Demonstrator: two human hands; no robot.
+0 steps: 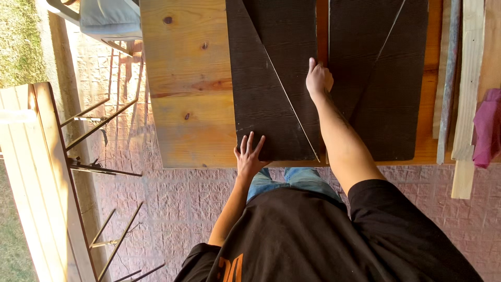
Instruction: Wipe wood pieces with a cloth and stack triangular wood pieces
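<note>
Two dark brown, nearly black wooden boards lie on a light pine table (pixel 182 104). The left dark board (pixel 266 83) carries a thin pale diagonal line. My left hand (pixel 249 154) lies flat with fingers spread on that board's near left corner at the table edge. My right hand (pixel 318 78) grips the same board's right edge, in the gap next to the right dark board (pixel 378 78), which also shows a diagonal line.
Long pale wooden slats (pixel 467 104) and a pink cloth (pixel 488 128) lie at the table's right end. A wooden bench or folded frame with metal bars (pixel 42 172) stands left on pink paving. A chair with a grey cushion (pixel 107 18) is upper left.
</note>
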